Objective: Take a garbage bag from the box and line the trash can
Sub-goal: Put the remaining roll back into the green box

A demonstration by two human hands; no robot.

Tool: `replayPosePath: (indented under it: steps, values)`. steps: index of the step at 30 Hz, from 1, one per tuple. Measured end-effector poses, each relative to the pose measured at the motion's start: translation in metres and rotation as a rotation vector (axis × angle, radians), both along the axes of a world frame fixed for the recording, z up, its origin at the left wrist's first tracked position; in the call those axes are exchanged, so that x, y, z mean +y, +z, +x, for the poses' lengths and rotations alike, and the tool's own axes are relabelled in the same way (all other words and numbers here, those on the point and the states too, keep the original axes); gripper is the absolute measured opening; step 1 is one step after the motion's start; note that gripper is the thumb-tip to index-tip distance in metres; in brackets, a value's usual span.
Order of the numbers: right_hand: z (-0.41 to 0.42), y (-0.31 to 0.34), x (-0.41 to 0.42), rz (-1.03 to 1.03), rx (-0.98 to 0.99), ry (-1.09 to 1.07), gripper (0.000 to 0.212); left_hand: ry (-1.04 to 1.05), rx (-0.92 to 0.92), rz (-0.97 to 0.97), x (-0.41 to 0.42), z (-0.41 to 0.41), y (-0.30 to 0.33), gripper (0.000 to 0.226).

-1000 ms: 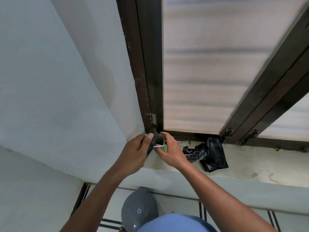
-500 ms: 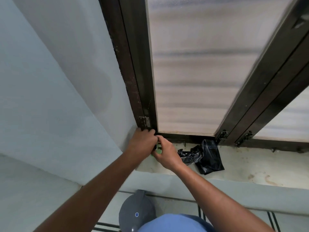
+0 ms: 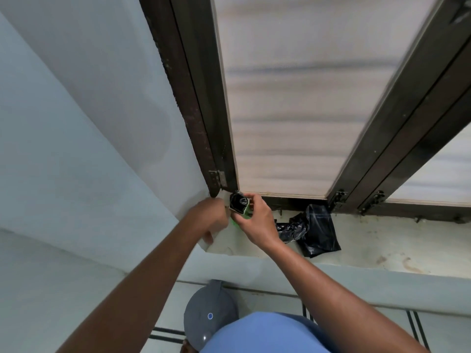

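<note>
Both hands have drawn slightly apart since half a second ago, when they were pressed together in the corner of the sill and hid the box almost wholly. Now the small green-and-white garbage bag box (image 3: pixel 239 204) shows clearly, its open end turned up toward the camera, with black plastic of the bag roll (image 3: pixel 237 200) visible inside the mouth. The right hand (image 3: pixel 257 220) grips the box from the right and below, thumb and fingers curled round its sides, holding it just above the window sill (image 3: pixel 382 247) near the lower left corner of the dark window frame (image 3: pixel 204 138).

The left hand (image 3: pixel 212 217) has pulled back to the left of the box (it was over the box before) and sits just beside it, knuckles toward the camera and fingers curled downward; whether it pinches anything cannot be told, since its fingertips are hidden and blurred.

A loose black garbage bag (image 3: pixel 314 231) lies crumpled on the sill to the right of the right wrist, in the same spot as earlier, against the base of the frame. Below the sill, a grey trash can lid (image 3: pixel 206 312) with a small blue dot is at the bottom, partly covered by the person's blue shirt (image 3: pixel 267 335). Frosted panes (image 3: pixel 293 98) fill the frame above.
</note>
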State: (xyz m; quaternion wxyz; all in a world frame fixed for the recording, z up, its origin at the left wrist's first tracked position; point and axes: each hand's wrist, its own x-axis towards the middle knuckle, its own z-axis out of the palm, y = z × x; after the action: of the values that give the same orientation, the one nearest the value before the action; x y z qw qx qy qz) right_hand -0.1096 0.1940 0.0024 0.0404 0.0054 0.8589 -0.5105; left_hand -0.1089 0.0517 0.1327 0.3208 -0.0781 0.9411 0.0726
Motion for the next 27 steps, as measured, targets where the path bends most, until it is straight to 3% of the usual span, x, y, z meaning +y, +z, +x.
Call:
replayPosePath:
  steps: [2, 5, 8, 11, 17, 19, 23, 25, 27]
  values:
    - [0.000, -0.001, 0.000, -0.025, -0.039, -0.018, 0.079, 0.123, -0.016, 0.147, -0.007, 0.003, -0.021, 0.021]
    - [0.003, -0.001, 0.000, -0.046, -0.090, -0.021, 0.098, 0.502, 0.148, 0.539, -0.009, 0.005, -0.051, 0.033]
    - [0.009, -0.002, 0.000, -0.053, -0.101, -0.015, 0.097, 0.702, 0.183, 0.824, -0.005, 0.008, -0.063, 0.043]
    - [0.014, -0.001, -0.001, -0.100, -0.074, -0.023, 0.068, 0.745, 0.295, 0.869, -0.003, 0.008, -0.069, 0.031]
    - [0.020, 0.004, 0.000, -0.266, -0.091, -0.116, 0.041, 0.851, 0.369, 1.004, -0.003, 0.001, -0.077, 0.015]
    - [0.017, 0.004, 0.000, -0.371, -0.155, -0.173, 0.023, 0.902, 0.357, 1.040, -0.005, 0.001, -0.077, 0.024]
    - [0.018, 0.016, 0.000, -0.497, -0.221, -0.240, 0.036, 0.939, 0.274, 1.218, -0.009, 0.002, -0.076, 0.050]
    - [0.017, 0.015, 0.003, -0.512, -0.234, -0.266, 0.032, 0.980, 0.263, 1.324, -0.012, 0.002, -0.080, 0.051]
    - [0.017, 0.013, 0.005, -0.509, -0.238, -0.290, 0.022, 0.938, 0.312, 1.305, -0.016, 0.002, -0.087, 0.045]
